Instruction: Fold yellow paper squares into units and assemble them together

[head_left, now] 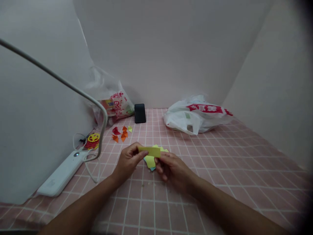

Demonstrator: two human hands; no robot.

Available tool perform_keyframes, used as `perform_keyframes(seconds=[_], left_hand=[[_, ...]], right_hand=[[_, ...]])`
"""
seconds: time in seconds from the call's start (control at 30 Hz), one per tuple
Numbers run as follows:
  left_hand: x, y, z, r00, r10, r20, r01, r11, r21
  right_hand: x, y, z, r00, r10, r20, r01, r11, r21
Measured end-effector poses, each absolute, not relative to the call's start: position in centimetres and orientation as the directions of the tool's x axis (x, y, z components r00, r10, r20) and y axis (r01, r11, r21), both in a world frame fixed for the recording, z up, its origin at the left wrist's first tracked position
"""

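A narrow strip of folded yellow paper (151, 151) is held up level between both hands. My left hand (128, 160) pinches its left end, the thumb lying along the lower front. At the right end, the fingers of my right hand (174, 167) close on the paper's lower corner. Beneath the hands lies a small pile of yellow paper sheets (150, 162), with a bit of blue showing at its lower edge. Part of the pile is hidden behind the strip and fingers. Several small folded paper pieces (124, 132) in red, orange and yellow sit beyond my left hand.
A black phone (140, 113) lies at the back. Plastic bags stand at back left (119, 104) and back right (195, 116). A white power bank (62, 173) with a cable (104, 120) and red-yellow pieces (93, 138) are at left. Pink checked cloth (215, 195) covers the table.
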State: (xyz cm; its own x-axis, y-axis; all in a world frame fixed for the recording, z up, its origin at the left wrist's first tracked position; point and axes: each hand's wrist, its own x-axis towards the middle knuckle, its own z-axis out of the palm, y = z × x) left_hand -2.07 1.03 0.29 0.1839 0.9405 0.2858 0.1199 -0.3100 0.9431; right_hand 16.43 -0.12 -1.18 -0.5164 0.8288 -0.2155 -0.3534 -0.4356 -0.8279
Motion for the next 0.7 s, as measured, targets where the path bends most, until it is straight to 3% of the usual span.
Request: perform_keyframes(seconds=[0.1, 0.2, 0.7], left_hand=[[-1.67, 0.92, 0.05, 0.124, 0.98, 0.152, 0.045, -0.159, 0.986], [-1.31, 0.95, -0.12, 0.126, 0.988, 0.09, 0.02, -0.093, 0.995], [-1.46, 0.83, -0.48, 0.246, 0.969, -0.017, 0.104, -0.009, 0.995]], right_hand=[[16.26, 0.09, -1.65, -0.382, 0.912, -0.152, -0.333, -0.289, -0.898], [16.19, 0.45, -1.79, -0.379, 0.923, -0.07, -0.324, -0.203, -0.924], [16.38, 0.57, -2.3, -0.268, 0.958, -0.103, -0.249, -0.172, -0.953]])
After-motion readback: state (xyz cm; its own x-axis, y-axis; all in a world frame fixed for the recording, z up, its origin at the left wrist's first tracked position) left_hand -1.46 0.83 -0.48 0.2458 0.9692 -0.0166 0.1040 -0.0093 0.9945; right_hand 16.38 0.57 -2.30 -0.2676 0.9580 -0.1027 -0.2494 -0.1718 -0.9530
